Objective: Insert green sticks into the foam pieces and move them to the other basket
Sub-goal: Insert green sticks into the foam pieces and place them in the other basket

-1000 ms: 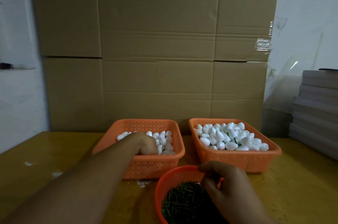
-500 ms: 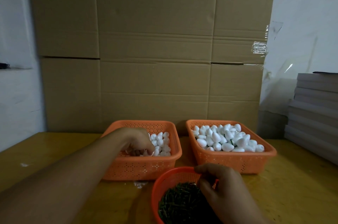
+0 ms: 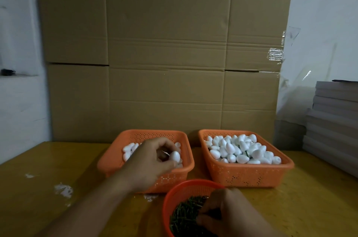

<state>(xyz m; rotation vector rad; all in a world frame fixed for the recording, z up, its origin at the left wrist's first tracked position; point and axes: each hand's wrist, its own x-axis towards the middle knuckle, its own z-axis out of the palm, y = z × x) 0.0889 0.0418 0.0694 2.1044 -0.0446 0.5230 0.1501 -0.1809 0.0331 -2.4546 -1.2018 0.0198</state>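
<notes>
While pinching one smooth egg-shaped foam piece (image 3: 175, 156) above the left of two perforated orange baskets (image 3: 114, 161), left hand (image 3: 153, 161); right hand (image 3: 226, 215), fingers curled, amid thin green sticks (image 3: 184, 215) in one round bowl (image 3: 168, 198).

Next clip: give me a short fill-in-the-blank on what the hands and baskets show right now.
1. The left hand holds a white foam piece above the ____ of the two rectangular orange baskets.
2. The right hand reaches into the round basket of ____ sticks.
3. The right rectangular basket holds ____ foam pieces than the left rectangular basket.

Missing words: left; green; more
</notes>
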